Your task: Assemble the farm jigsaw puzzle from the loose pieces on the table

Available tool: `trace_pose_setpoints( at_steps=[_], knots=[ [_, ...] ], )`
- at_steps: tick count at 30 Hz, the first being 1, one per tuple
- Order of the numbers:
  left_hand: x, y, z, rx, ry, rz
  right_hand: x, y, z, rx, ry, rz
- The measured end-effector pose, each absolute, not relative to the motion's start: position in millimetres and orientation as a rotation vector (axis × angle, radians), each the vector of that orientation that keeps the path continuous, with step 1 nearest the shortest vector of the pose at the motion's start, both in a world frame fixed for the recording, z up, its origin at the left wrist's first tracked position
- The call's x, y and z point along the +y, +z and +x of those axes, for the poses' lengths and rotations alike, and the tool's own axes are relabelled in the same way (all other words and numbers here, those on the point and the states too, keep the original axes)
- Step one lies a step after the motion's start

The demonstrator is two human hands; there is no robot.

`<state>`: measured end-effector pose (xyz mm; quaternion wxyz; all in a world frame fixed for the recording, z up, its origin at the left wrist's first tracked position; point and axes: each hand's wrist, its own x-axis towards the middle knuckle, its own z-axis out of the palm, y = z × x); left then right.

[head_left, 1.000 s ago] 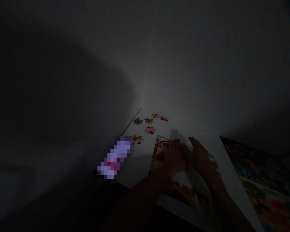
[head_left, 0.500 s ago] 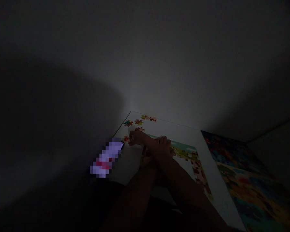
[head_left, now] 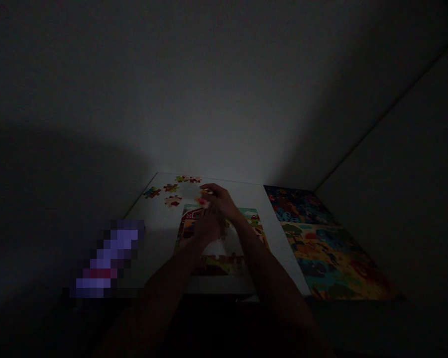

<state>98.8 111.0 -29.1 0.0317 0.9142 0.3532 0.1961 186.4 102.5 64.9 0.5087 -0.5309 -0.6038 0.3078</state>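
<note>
My right hand [head_left: 221,200] is closed in a pinch on a small jigsaw puzzle piece [head_left: 202,201] with red and yellow on it, blurred by motion. It hovers just above the top part of a partly assembled jigsaw puzzle [head_left: 218,266]. The puzzle shows a red barn at its upper left and a green landscape at its upper right; its middle shows bare white. Low over the puzzle, my left hand [head_left: 208,226] lies beside the right one. Its fingers are dim and partly hidden, so whether it grips anything is unclear.
Several loose puzzle pieces [head_left: 172,201] lie at the back left of the white table [head_left: 283,258]. A lit phone [head_left: 108,258], pixelated, is at the left edge. Two colourful picture sheets [head_left: 328,248] are on the right. Walls [head_left: 209,99] rise behind; the light is very dim.
My right hand has come back from the loose pieces at the left, carrying a puzzle piece. My forearms no longer cross. The camera view has turned, shifting the table leftward.
</note>
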Motion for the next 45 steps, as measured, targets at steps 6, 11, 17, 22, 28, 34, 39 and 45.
trace_pose_setpoints(
  at_steps=[6, 11, 17, 22, 28, 34, 39, 45],
  knots=[
    [103.6, -17.9, 100.0, 1.174, 0.591, 2.801, 20.2, 29.7, 290.3, -1.430, 0.982, -1.452],
    [103.1, -17.8, 98.7, 1.179, 0.583, 2.846, 20.2, -7.4, 274.9, -1.482, 0.869, -1.516],
    [103.1, -17.1, 99.3, 1.180, 0.528, 2.892, 20.2, -11.1, 269.9, -1.514, 0.715, -1.607],
    [104.4, -19.7, 100.3, 1.189, 0.520, 2.910, 17.1, -11.6, 269.8, -1.513, 0.895, -1.492],
    [104.3, -20.2, 98.8, 1.188, 0.538, 2.918, 14.6, -5.5, 249.7, -1.790, 0.468, -1.643],
    [103.2, -18.3, 99.3, 1.203, 0.571, 2.889, 8.7, 3.4, 235.7, -1.948, 0.227, -1.860],
    [103.6, -19.5, 98.8, 1.205, 0.602, 2.872, 2.0, 14.5, 232.3, -1.994, 0.221, -1.890],
    [105.9, -20.5, 99.2, 1.201, 0.598, 2.865, -7.8, 22.2, 257.3, -1.612, 0.093, -1.820]
  ],
)
